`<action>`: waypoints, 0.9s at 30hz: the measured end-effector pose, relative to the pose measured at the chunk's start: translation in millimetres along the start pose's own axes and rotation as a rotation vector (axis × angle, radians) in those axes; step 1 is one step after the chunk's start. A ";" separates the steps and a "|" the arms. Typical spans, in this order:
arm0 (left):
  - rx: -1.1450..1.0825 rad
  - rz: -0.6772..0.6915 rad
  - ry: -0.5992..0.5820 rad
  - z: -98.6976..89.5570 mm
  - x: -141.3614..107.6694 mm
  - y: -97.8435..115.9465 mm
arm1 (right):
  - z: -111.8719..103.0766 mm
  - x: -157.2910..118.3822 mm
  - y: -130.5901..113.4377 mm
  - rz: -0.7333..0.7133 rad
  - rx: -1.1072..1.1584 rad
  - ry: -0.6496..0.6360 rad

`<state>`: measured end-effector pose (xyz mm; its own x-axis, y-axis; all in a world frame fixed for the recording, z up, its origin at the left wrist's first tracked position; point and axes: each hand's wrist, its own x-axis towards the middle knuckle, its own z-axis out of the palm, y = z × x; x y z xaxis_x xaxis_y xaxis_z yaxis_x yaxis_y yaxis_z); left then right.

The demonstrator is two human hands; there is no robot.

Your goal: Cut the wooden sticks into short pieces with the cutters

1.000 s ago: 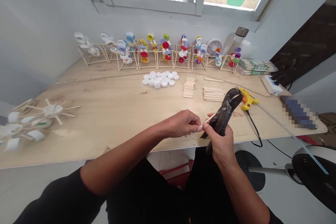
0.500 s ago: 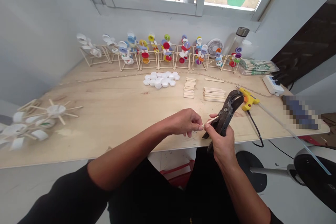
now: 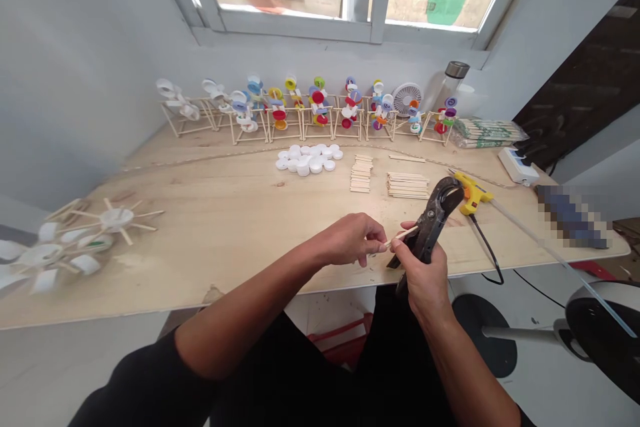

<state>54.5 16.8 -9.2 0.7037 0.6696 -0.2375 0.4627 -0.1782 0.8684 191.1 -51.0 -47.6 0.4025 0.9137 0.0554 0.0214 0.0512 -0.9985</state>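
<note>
My left hand (image 3: 350, 240) pinches the near end of a thin wooden craft stick (image 3: 403, 235) between its fingertips. My right hand (image 3: 425, 273) grips a pair of dark, rust-worn pincers (image 3: 431, 220) with the jaws raised. The far end of the stick reaches into those jaws, and my right fingers lie close beside it. Part of the handles is hidden by my right hand. Just beyond the jaws, a yellow hot glue gun (image 3: 473, 193) lies on the plywood tabletop (image 3: 215, 207), with a long glue stick running right from it.
Stacks of craft sticks (image 3: 360, 173) and white bottle caps (image 3: 307, 160) lie on the table. Stick-and-cap models (image 3: 315, 113) line the back, and a pinwheel model (image 3: 115, 219) sits left. A power strip (image 3: 517, 167) stands right. A pedestal fan (image 3: 605, 327) is lower right.
The whole view has drifted slightly, with the table sitting a little lower in the frame. Both hands keep their hold, and the stick stays in the pincer jaws.
</note>
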 end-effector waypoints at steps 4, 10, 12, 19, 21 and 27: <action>-0.031 -0.021 -0.020 3.2 -0.5 -1.8 | -0.3 -0.1 0.5 0.005 0.005 0.002; -0.013 -0.017 0.022 5.0 -2.0 -3.4 | 1.9 0.1 -2.2 0.034 0.055 -0.017; -0.027 -0.026 0.018 2.3 -3.5 -4.9 | 1.9 -0.2 -5.6 0.047 0.056 -0.035; -0.293 -0.049 -0.054 -17.3 -16.6 -3.6 | -13.3 -5.7 -15.9 0.082 0.023 -0.103; -0.356 -0.060 -0.070 -24.4 -21.5 2.1 | -19.8 -8.5 -17.7 0.074 -0.045 -0.175; -0.393 -0.041 -0.071 -44.7 -34.2 22.1 | -29.6 -18.9 -27.0 0.018 -0.264 -0.385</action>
<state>16.5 22.1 37.6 0.7313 0.6161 -0.2927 0.2594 0.1457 0.9547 210.0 -81.6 -21.7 0.0367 0.9992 -0.0151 0.2701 -0.0245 -0.9625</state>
